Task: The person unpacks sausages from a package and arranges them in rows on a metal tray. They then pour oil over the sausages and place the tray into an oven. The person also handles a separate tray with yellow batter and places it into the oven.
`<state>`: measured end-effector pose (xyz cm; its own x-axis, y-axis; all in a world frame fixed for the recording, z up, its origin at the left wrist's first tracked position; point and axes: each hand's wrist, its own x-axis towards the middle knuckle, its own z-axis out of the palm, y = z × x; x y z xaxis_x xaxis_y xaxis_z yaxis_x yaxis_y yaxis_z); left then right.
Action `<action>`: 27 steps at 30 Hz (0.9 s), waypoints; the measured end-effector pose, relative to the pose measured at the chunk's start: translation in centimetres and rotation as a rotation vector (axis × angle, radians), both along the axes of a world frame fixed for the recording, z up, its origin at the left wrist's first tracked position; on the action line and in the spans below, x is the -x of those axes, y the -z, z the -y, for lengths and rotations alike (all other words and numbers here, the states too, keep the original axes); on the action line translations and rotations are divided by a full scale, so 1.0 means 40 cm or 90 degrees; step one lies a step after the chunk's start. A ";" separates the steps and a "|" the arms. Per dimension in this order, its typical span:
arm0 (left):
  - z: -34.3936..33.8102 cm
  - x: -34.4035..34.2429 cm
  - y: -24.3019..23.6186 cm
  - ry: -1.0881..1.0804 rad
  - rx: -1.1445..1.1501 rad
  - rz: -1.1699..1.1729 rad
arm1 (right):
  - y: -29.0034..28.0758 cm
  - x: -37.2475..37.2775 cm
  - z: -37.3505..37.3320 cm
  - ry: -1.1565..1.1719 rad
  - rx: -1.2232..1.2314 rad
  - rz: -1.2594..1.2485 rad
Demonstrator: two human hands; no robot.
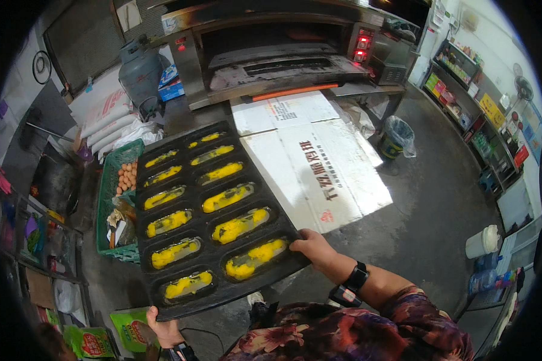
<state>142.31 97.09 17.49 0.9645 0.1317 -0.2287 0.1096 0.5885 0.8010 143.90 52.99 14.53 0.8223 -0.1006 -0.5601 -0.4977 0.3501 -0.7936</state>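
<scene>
Both my hands carry a dark baking tray (pixel 235 290) with two rows of long oval hollows. Each hollow holds a yellow, egg-like filling (pixel 241 225) with clear, glossy liquid around it. My right hand (pixel 315 248) grips the tray's near right corner, thumb on top. At the near left corner, my left hand (pixel 165 328) is closed on the rim, its fingers partly hidden beneath. The tray tilts, its far end pointing toward a deck oven (pixel 190 66). The oven's door (pixel 289 67) is lowered, and its chamber is dark inside.
Flattened white cardboard (pixel 283 156) lies on the floor below the oven. Left of the tray is a green crate (pixel 105 207) with brown eggs (pixel 126 177). Behind it are stacked sacks (pixel 108 123) and a gas cylinder (pixel 140 69). A lined bin (pixel 397 137) stands right; shelves (pixel 473 114) line the right wall.
</scene>
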 end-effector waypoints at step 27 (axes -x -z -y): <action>1.207 0.123 -0.091 0.003 0.038 0.155 | -0.158 0.000 1.180 -0.058 -0.052 0.154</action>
<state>137.40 48.81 21.13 0.9927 0.1206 0.0027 -0.0793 0.6356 0.7679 143.88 5.78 20.84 0.9367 0.0167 -0.3496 -0.3294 0.3799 -0.8644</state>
